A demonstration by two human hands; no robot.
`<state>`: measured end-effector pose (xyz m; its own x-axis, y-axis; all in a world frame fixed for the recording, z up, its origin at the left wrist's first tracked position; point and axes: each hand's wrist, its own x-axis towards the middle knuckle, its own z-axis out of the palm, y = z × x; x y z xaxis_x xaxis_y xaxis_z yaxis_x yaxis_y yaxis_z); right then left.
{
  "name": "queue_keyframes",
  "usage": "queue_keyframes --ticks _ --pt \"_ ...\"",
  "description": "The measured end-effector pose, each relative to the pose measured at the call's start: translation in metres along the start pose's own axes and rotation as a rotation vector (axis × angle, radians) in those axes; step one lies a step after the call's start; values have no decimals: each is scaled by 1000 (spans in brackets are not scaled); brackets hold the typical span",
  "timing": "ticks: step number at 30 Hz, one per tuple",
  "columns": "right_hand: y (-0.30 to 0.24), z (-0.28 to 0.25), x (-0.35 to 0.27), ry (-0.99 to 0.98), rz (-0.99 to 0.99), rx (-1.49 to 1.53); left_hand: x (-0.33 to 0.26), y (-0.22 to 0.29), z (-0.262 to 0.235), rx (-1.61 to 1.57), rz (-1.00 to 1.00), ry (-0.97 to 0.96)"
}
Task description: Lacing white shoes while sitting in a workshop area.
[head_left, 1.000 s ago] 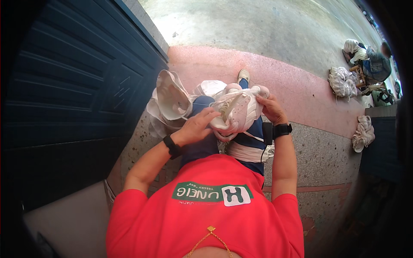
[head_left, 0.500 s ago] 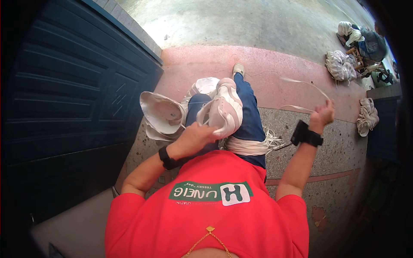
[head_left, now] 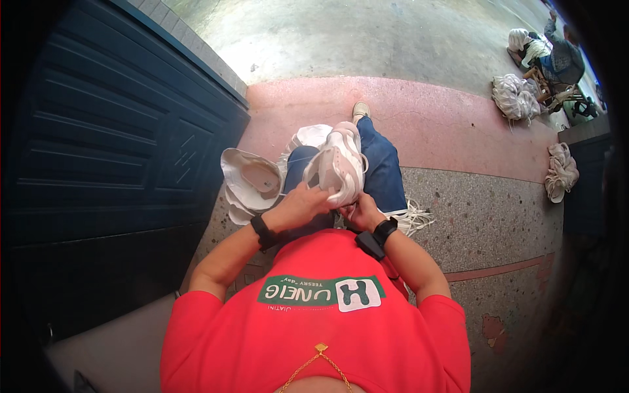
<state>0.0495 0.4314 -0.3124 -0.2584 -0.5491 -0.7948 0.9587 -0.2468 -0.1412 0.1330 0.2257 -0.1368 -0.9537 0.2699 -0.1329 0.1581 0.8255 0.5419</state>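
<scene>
Between your left knee [head_left: 300, 160] and your right thigh [head_left: 383, 170], you hold a white-and-pink shoe [head_left: 342, 164], its toe pointing away from you and its heel brought close, seemingly so that both hands can reach the heel without stretching. Its opening appears turned toward your left. Your left hand [head_left: 303, 206] has its fingers closed on the rear edge of the shoe, probably to steady it. Your right hand [head_left: 362, 215] is at the heel, just beside the left, with its fingers drawn in close; you cannot tell from this angle what they pinch, if anything.

Off the outer side of your right thigh hang loose pale strands [head_left: 416, 217], likely kept there to be within easy reach of your right hand. Outside your left knee sit nested pale shoe pieces [head_left: 254, 177], and past that knee is another white piece [head_left: 311, 135]; both seem placed near for your left side.

Farther out, a pink band [head_left: 419, 108] crosses the floor. Near its right end lies a bundle of pale shoes [head_left: 561, 171], and toward the far right corner a co-worker [head_left: 565, 62] sits by a second bundle [head_left: 514, 98].
</scene>
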Motion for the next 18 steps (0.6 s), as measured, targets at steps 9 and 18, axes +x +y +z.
queue_keyframes --ticks 9,18 --pt "-7 -17 -4 114 -65 17 27 -15 55 289 120 46" --pt "-54 39 -45 365 -908 -1673 45 -44 103 342 227 130"
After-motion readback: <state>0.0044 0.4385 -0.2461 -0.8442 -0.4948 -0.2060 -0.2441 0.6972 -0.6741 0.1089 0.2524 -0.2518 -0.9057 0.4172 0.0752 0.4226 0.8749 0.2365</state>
